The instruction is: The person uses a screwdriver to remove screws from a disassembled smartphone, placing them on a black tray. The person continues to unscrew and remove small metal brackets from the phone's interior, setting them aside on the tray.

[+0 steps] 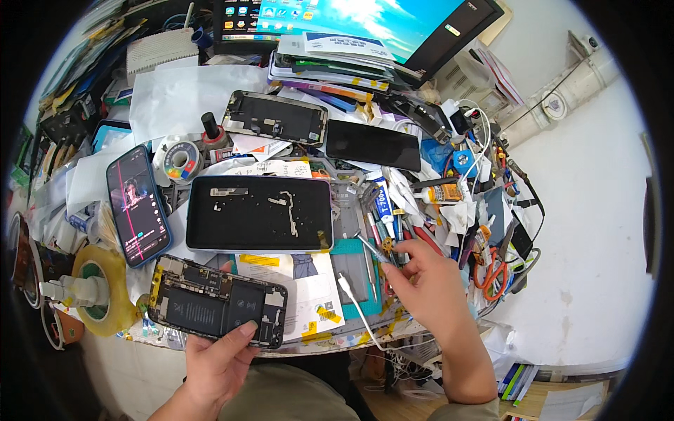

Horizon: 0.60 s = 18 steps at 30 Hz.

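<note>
My left hand (224, 363) grips an opened smartphone (218, 300) by its lower edge, thumb on top. Its battery, logic board and small metal parts lie exposed. My right hand (429, 287) pinches the end of a slim, screwdriver-like tool (373, 247) among the tools on the right; its tip is too small to make out. Beyond the opened phone lies a black tray (253, 223) with small brackets and screws scattered on it. A detached phone screen assembly (274, 118) rests farther back, beside a dark phone screen (373, 144).
A lit phone (139, 205) leans at the left, near a roll of clear tape (95, 289) and a solder spool (180, 159). Right of the tray are a T-7000 glue tube (384, 199) and orange-handled scissors (491, 276). A white cable (360, 310) crosses the front edge.
</note>
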Each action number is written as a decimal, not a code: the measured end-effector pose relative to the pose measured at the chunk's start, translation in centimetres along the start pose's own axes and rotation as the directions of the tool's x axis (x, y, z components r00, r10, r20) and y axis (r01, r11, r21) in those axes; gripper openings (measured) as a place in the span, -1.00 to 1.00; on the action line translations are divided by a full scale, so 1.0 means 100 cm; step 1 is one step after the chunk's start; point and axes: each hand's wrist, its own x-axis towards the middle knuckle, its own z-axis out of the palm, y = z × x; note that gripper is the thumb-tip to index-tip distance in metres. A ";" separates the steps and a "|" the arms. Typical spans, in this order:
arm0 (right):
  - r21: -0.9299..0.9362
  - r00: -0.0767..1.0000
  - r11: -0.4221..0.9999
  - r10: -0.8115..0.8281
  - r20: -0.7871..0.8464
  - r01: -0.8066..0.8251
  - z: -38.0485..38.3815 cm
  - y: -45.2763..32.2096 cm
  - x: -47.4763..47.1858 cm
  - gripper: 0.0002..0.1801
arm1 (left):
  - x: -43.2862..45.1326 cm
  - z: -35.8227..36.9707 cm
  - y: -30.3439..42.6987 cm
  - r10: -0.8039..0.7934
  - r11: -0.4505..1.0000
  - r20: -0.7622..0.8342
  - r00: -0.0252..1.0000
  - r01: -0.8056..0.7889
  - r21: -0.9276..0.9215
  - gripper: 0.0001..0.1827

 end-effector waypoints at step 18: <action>-0.256 0.937 0.923 -0.326 -0.122 0.288 0.027 -0.014 0.010 -0.83 | 0.003 -0.015 -0.002 -0.030 0.999 0.122 0.992 0.033 -0.020 -0.18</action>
